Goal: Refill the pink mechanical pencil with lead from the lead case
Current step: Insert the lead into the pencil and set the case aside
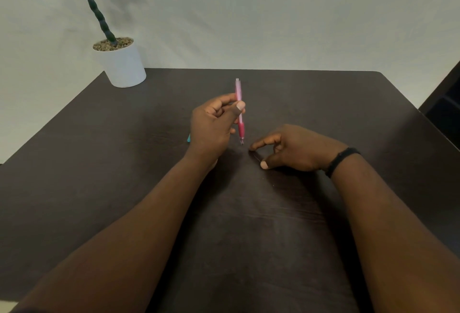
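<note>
Left hand (211, 126) fingers pinch the pink pencil (239, 111) mid-barrel, upright, tip down just above the dark counter (323, 103). Right hand (293, 148) rests on the counter beside the tip, thumb and forefinger spread, holding nothing; a thin lead (257, 157) lies between them. Teal object (189, 138) peeks out behind left hand.

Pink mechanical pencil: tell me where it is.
Head view, centre: the pink mechanical pencil is held in the left hand, tip down, just left of the right hand.
</note>
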